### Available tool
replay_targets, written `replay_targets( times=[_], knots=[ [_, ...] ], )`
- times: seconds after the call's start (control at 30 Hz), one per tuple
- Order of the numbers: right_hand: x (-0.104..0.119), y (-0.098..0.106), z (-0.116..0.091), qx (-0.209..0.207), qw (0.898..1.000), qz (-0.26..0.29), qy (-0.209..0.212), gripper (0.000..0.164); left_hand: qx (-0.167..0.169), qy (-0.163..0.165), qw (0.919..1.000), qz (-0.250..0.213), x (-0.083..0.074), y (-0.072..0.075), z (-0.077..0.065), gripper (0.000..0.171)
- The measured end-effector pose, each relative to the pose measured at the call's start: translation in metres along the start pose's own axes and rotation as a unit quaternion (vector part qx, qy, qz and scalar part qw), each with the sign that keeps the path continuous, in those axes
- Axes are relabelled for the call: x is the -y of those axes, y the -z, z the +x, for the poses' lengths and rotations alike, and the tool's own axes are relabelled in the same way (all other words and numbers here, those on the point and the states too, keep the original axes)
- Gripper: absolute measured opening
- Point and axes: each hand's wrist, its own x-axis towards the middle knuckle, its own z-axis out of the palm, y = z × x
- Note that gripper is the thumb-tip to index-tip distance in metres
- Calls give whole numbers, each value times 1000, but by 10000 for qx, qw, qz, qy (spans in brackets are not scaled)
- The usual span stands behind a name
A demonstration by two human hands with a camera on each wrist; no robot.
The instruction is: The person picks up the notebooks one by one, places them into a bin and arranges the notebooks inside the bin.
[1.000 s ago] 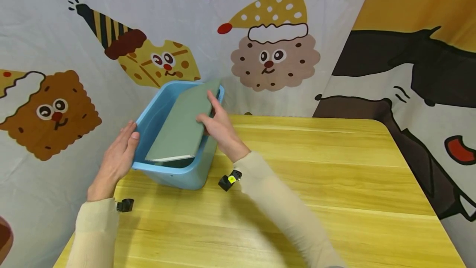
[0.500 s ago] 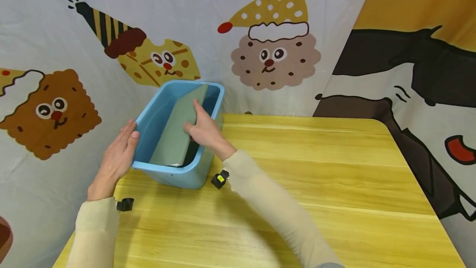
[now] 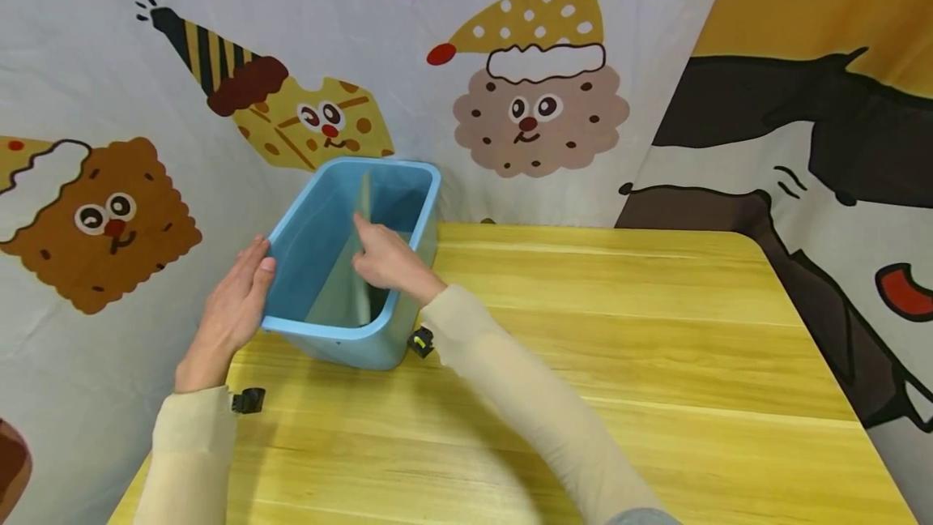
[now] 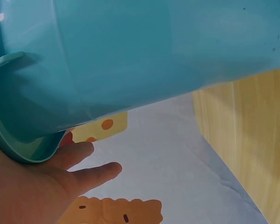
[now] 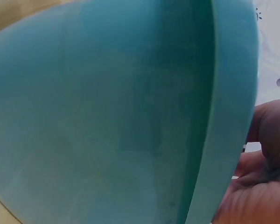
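A thin sage-green book (image 3: 339, 286) stands steeply on edge inside a light-blue plastic bin (image 3: 309, 326), its spine side up and most of it below the rim. My right hand (image 3: 389, 258) reaches over the bin's right rim and pinches the book's upper edge, fingers partly hidden behind it. Straight fingers of my left hand (image 3: 229, 314) rest against the bin's left rim. The left wrist view shows that hand (image 4: 51, 182) along the rim's outside. In the right wrist view the bin wall (image 5: 107, 116) hides the book, and the right hand (image 5: 266, 163) shows beyond the rim.
The bin stands on a yellow wood-grain table (image 3: 619, 347), at its back left. Behind the table hangs a white cloth (image 3: 466, 128) printed with cartoon biscuits and cheese. Small black cameras (image 3: 421, 342) sit at both wrists.
My right hand has moved left and lower with the book, which has gone from lying slanted across the bin's rim to standing steeply inside. The left hand has stayed at the rim.
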Motion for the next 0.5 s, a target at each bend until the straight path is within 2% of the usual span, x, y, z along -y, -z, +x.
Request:
replay_targets(
  times=[0.13, 0.37, 0.5],
  knots=[
    [0, -2, -6, -21, 9998, 127, -123, 63, 11, 0, 10000, -26, -1, -2, 1, 73],
    [-4, -3, -21, -660, 9966, 241, 442, 59, 5, -10, 10000, -76, 1, -3, 1, 74],
    [-10, 4, -32, -901, 9925, 625, 534, 59, -50, -38, 9999, -119, 3, -2, 1, 74]
  ],
)
